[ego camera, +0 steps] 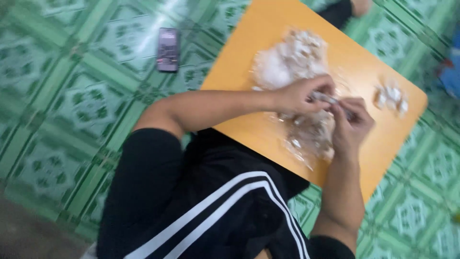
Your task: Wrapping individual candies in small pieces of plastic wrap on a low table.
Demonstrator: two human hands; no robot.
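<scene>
Head view, blurred by motion: small pale piece (323, 98) pinched between both hands (330, 108) above the middle of the orange tabletop (239, 72), raised just clear of the board, seemingly so fingers can work it from both ends; exact kind too smeared to tell. Left hand (299, 93) curled over the piece from the left, fingers closed on it; right hand (352, 122) gripping from the right, thumb and fingertips pressed shut on the other end. Directly beneath, crumpled clear plastic with brownish bits (311, 136), close at hand; farther off, large white and tan heap (290, 60), touching or nearly touching the left hand's knuckles; well apart at the right edge, small separate cluster of pale pieces (392, 97). Tabletop low over a green patterned tile floor (72, 96); dark phone (168, 49) lying on the floor to the far left; black trousers with white stripes (225, 211) near, knee tucked under the board's edge, crowding the forearms.
</scene>
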